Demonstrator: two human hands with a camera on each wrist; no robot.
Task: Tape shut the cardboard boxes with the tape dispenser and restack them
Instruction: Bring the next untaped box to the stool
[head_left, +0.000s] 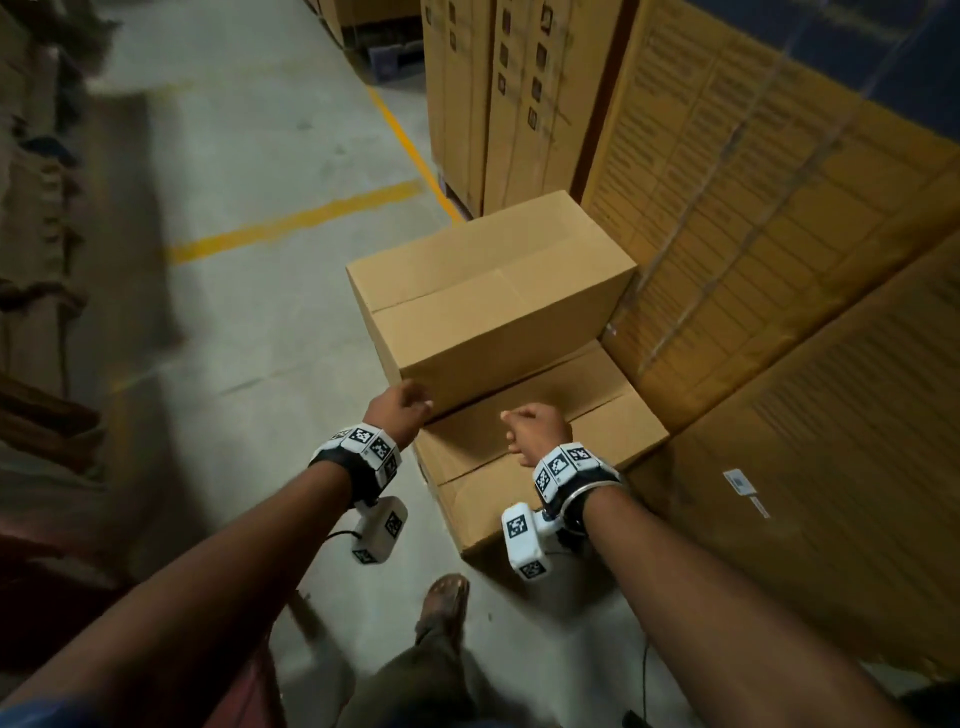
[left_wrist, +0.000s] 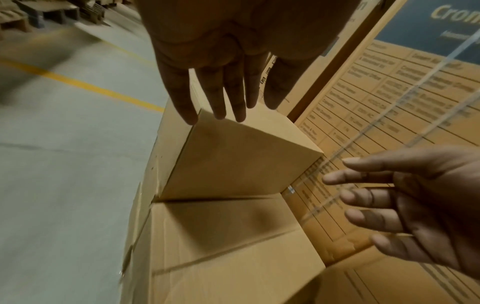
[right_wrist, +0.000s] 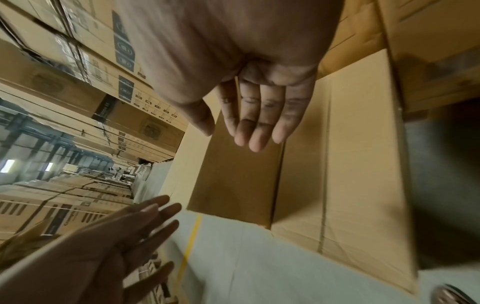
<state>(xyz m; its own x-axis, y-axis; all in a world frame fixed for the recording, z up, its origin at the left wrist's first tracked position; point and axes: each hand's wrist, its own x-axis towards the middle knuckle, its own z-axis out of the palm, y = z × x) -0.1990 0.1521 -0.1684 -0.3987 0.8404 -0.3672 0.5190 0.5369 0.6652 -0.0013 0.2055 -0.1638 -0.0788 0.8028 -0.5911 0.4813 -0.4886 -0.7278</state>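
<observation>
Two plain cardboard boxes are stacked on the floor. The upper box (head_left: 493, 291) (left_wrist: 241, 156) (right_wrist: 233, 174) sits toward the back of the lower box (head_left: 545, 441) (left_wrist: 233, 257) (right_wrist: 363, 164), and both have their flaps folded down. My left hand (head_left: 402, 408) (left_wrist: 221, 98) (right_wrist: 145, 222) is by the upper box's near left corner with straight fingers, holding nothing; I cannot tell whether it touches. My right hand (head_left: 530, 428) (right_wrist: 254, 127) (left_wrist: 363, 205) hovers over the lower box's top, its fingers spread and empty. No tape dispenser is in view.
Tall stacks of printed, strapped cartons (head_left: 753, 208) stand right beside the boxes on the right and behind. The concrete floor with yellow lines (head_left: 291, 218) lies open to the left. My foot (head_left: 441, 603) is just before the lower box. Blurred cardboard piles (head_left: 41, 260) are at the far left.
</observation>
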